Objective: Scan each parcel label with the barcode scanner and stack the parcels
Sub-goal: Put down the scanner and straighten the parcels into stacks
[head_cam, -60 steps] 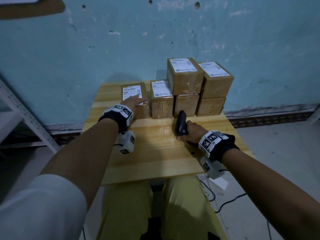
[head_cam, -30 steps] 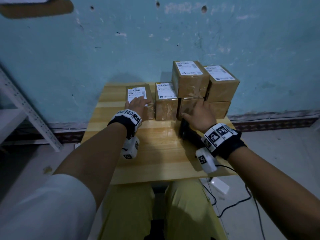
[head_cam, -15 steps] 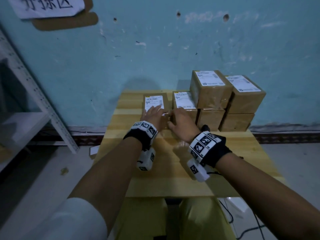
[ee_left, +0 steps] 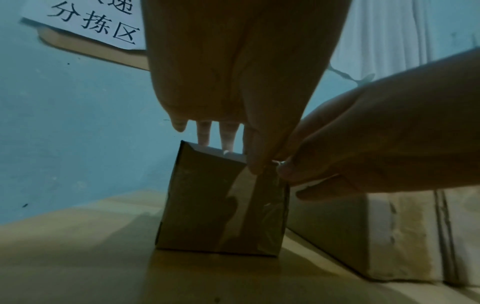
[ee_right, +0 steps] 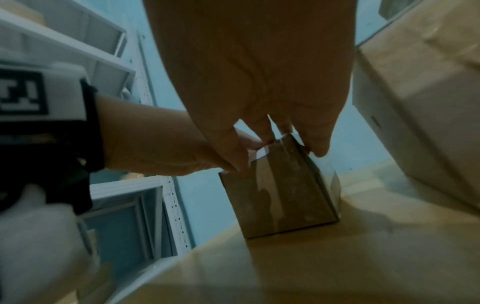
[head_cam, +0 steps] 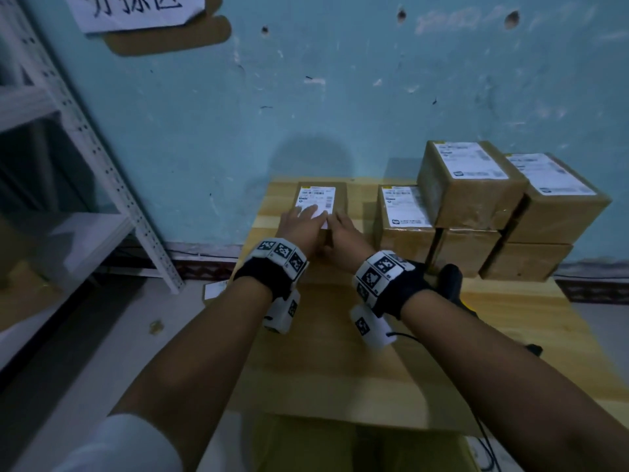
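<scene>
A small brown parcel (head_cam: 341, 199) (ee_left: 207, 205) (ee_right: 280, 195) with a white label stands at the back left of the wooden table (head_cam: 340, 352). My left hand (head_cam: 299, 223) (ee_left: 233, 82) lies on its top with straight fingers, thumb against the front upper edge. My right hand (head_cam: 343, 233) (ee_right: 259, 72) grips the parcel's top right corner, fingers curled over the edge. The black barcode scanner (head_cam: 451, 284) lies on the table behind my right wrist, not held.
To the right stand several labelled parcels: one single (head_cam: 403, 212), then two stacks of two (head_cam: 469, 185) (head_cam: 558, 199) against the blue wall. A white metal shelf (head_cam: 102, 165) stands left of the table. A cable (head_cam: 486, 451) hangs at the table's right.
My right hand let go of the scanner and came over to the left parcel. A gap now shows between that parcel and its neighbour. The view has swung left.
</scene>
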Available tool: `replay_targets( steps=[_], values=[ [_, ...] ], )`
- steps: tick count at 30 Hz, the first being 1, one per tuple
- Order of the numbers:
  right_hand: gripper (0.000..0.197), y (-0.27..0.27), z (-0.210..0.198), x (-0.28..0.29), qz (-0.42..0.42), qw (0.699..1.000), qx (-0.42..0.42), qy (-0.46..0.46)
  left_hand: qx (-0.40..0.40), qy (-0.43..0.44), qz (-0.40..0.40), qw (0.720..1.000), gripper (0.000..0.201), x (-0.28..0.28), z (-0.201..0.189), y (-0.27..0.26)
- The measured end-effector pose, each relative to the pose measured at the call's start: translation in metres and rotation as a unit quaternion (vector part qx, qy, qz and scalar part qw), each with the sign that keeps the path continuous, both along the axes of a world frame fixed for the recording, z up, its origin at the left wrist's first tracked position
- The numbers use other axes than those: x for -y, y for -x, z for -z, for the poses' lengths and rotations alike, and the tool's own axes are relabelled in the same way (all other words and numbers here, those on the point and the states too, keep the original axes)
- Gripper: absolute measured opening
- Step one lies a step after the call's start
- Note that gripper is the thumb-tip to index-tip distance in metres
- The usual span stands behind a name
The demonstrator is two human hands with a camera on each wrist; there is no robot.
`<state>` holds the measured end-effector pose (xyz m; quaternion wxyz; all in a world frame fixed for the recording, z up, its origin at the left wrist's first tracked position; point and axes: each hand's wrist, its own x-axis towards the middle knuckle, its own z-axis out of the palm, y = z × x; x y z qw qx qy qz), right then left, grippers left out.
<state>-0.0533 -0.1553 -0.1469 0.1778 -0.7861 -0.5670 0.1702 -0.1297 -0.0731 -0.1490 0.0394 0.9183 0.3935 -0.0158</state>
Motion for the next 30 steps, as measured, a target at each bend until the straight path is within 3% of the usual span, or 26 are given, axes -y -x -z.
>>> replay_targets(
  steps=[3, 8, 14, 17, 22, 28, 30],
  values=[
    [0.058, -0.010, -0.001, -0.006, 0.057, 0.996, -0.002, -0.062, 0.034, 0.027, -0.024, 0.999, 0.056, -0.012, 0.004, -0.002],
    [0.047, -0.037, -0.021, 0.009, 0.151, 0.965, 0.120, -0.178, 0.125, 0.067, -0.099, 0.985, 0.067, -0.010, 0.011, -0.017],
    [0.051, -0.053, -0.015, 0.024, 0.159, 0.963, 0.207, -0.061, 0.187, 0.025, -0.158, 0.969, 0.062, -0.009, 0.020, -0.031],
    [0.053, -0.054, -0.006, 0.026, 0.153, 0.964, 0.217, -0.023, 0.206, -0.001, -0.187, 0.961, 0.075, -0.014, 0.018, -0.037],
    [0.055, -0.055, -0.003, 0.023, 0.151, 0.963, 0.221, -0.015, 0.220, 0.000, -0.229, 0.948, 0.103, -0.019, 0.016, -0.042],
    [0.055, -0.059, -0.012, 0.021, 0.148, 0.971, 0.187, -0.011, 0.209, 0.039, -0.252, 0.944, 0.102, -0.023, 0.014, -0.049],
    [0.054, -0.060, -0.021, 0.026, 0.144, 0.970, 0.190, -0.055, 0.193, 0.049, -0.251, 0.947, 0.104, -0.026, 0.012, -0.051]
  ],
)
